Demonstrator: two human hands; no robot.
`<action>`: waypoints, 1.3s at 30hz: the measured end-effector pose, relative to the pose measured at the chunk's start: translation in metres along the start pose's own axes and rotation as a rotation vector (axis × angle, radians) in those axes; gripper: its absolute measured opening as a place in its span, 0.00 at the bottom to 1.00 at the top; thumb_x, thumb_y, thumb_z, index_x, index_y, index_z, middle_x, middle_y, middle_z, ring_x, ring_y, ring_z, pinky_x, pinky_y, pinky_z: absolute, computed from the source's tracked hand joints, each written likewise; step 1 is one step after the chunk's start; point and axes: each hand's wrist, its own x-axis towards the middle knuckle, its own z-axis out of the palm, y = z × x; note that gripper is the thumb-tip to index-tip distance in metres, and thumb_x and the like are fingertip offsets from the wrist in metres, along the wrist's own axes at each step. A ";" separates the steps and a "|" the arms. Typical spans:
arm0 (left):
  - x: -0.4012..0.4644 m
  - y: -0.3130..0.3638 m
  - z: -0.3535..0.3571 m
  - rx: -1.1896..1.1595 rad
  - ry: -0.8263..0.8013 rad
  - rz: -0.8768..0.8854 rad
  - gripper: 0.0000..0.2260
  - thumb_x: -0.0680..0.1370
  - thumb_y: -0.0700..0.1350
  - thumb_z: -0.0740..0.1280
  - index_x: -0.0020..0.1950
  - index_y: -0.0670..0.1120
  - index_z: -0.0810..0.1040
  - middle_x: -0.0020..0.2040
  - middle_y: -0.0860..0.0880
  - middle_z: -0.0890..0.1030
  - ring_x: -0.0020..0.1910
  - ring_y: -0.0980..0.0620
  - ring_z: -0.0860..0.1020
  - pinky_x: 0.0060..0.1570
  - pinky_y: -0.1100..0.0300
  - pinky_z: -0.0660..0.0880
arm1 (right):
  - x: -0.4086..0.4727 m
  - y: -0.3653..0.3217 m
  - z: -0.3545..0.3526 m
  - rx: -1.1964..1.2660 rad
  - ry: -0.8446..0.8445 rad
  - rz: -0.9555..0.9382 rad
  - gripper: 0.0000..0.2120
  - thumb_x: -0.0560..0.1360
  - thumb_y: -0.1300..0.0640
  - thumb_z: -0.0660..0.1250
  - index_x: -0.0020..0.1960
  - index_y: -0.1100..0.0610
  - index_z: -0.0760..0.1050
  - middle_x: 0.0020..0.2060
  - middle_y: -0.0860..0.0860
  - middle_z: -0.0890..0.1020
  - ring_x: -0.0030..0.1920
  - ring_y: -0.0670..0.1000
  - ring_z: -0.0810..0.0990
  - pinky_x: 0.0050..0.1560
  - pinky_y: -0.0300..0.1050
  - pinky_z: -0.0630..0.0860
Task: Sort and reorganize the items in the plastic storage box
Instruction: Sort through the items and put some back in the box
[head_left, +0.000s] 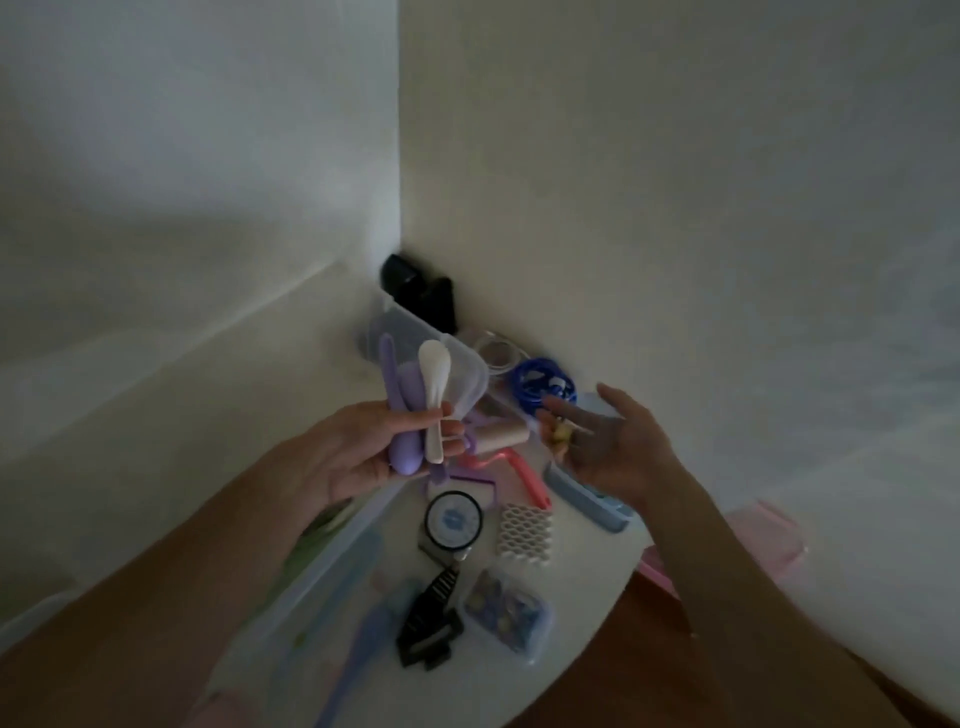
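Holding a white plastic spoon (432, 395) and lilac utensils (402, 415) upright, the left hand (358, 452) keeps its grip curled round their handles above the white surface (582, 551). The right hand (618, 441) hovers beside it, palm up, fingers loosely spread, a small yellowish object (558, 434) at its fingertips. Behind, the clear plastic storage box (457, 364) stands tilted near the corner.
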 end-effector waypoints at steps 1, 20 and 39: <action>0.005 -0.001 0.006 0.021 0.002 -0.004 0.06 0.80 0.36 0.64 0.54 0.37 0.79 0.50 0.38 0.84 0.43 0.45 0.86 0.38 0.53 0.83 | -0.007 -0.008 -0.027 0.037 0.079 -0.031 0.27 0.77 0.42 0.59 0.60 0.64 0.75 0.46 0.62 0.80 0.37 0.56 0.79 0.34 0.43 0.77; 0.059 -0.005 0.044 0.252 0.023 -0.078 0.08 0.78 0.38 0.67 0.56 0.38 0.79 0.48 0.39 0.86 0.47 0.44 0.85 0.43 0.52 0.83 | 0.080 -0.015 -0.142 -1.674 0.570 -0.223 0.14 0.72 0.65 0.69 0.56 0.56 0.79 0.46 0.54 0.84 0.49 0.54 0.82 0.55 0.45 0.77; 0.020 -0.033 0.067 0.385 -0.004 -0.129 0.09 0.75 0.37 0.72 0.53 0.34 0.80 0.42 0.39 0.85 0.40 0.46 0.85 0.38 0.54 0.83 | -0.015 0.059 0.027 -0.472 -0.040 -0.053 0.19 0.78 0.47 0.65 0.47 0.66 0.73 0.27 0.58 0.79 0.34 0.60 0.77 0.51 0.58 0.78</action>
